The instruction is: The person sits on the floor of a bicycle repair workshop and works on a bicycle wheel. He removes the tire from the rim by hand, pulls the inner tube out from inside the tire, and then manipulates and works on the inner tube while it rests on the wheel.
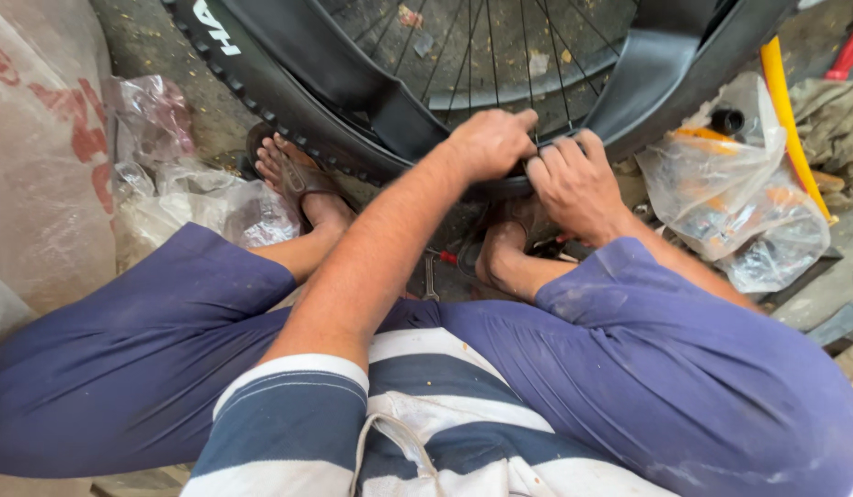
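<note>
A bicycle wheel with a black knobby tyre (288,120) and thin spokes (481,46) stands in front of me on the ground. My left hand (489,143) is closed over the lower edge of the tyre near the rim. Beside it, my right hand (575,184) grips the same edge, fingers curled over the rubber. A loose black strip of rubber, perhaps an inner tube (647,74), hangs across the wheel at the right. I sit low with knees apart, and my sandalled feet (297,175) rest under the wheel.
Clear plastic bags (739,193) with small parts lie at the right, next to a yellow tube (785,110) and a rag. More crumpled plastic (187,193) and a large sack (40,147) sit at the left. A spanner (430,276) lies between my feet.
</note>
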The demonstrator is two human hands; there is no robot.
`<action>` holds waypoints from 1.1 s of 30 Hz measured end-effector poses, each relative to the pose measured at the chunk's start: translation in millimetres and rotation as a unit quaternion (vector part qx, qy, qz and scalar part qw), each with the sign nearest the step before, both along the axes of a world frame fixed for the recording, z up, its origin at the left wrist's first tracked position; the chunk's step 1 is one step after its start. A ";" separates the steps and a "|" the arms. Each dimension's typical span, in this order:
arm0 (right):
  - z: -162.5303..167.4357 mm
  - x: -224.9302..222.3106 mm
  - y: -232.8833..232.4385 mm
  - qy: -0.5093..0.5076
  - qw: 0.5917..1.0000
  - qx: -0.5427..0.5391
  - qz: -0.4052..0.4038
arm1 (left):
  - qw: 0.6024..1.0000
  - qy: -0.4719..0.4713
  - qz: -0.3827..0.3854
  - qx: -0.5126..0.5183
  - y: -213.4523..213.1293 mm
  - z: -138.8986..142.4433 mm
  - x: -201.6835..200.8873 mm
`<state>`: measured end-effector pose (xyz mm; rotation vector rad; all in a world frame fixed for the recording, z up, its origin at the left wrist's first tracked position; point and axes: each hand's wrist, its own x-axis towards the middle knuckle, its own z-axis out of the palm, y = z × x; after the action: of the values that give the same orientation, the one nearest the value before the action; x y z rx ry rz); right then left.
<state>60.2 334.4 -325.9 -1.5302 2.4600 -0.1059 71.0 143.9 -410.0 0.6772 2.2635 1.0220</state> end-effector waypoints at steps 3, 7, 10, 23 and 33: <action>-12.6 1.2 -0.8 -0.024 1.000 -0.003 0.011 | 1.000 -0.011 0.016 0.024 -3.4 3.0 -2.8; -22.3 5.1 1.9 -0.065 0.998 0.002 0.007 | 0.999 -0.027 0.028 0.009 -0.2 5.7 0.5; -22.4 6.5 3.5 -0.043 0.999 0.004 0.015 | 0.997 -0.001 0.061 0.043 -0.8 2.6 6.0; -23.2 5.3 -1.1 -0.095 0.994 0.051 0.025 | 0.979 -0.087 0.182 -0.012 -4.9 7.6 15.1; -28.5 -4.2 1.6 -0.193 0.981 0.029 -0.008 | 0.983 -0.095 0.130 -0.082 2.5 6.3 8.8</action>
<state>56.0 336.0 -354.4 -1.3199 2.1497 -0.3000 79.7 146.4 -403.7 0.2073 2.2727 0.9594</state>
